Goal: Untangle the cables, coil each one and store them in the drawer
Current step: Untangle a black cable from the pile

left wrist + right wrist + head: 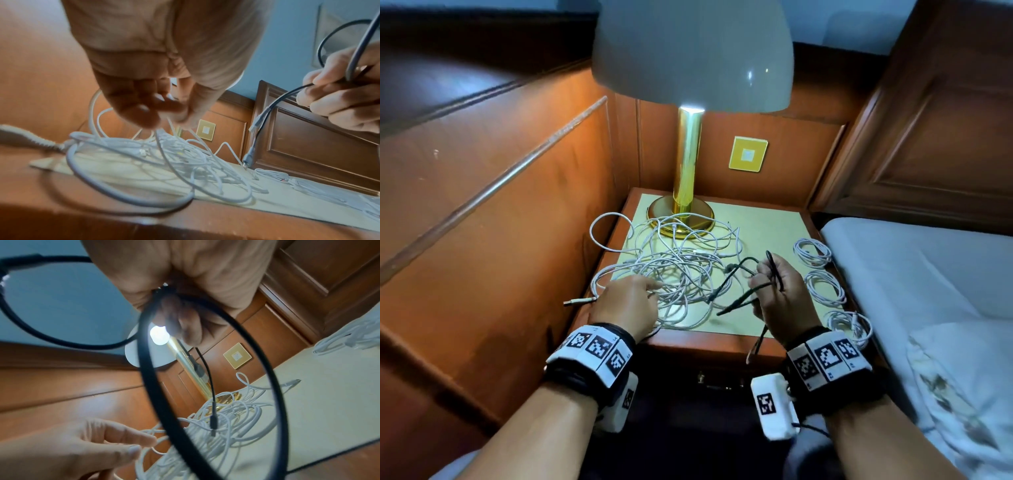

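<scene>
On the desk (763, 219) in front of the brass lamp (688, 164), a tangle of white cables (678, 270) sprawls with no single direction; one loop hangs over the left edge and a plug end (580, 302) points left past the near corner. The left hand (628, 305) reaches into the tangle's near side, thumb and fingertips pinching white strands. The right hand (779, 291), raised just right of the tangle, is closed round a looped black cable (736, 284) whose free ends dangle down-left. Three coiled white cables (825, 286) line the desk's right edge. The drawer (717, 377) front is dark, mostly hidden.
</scene>
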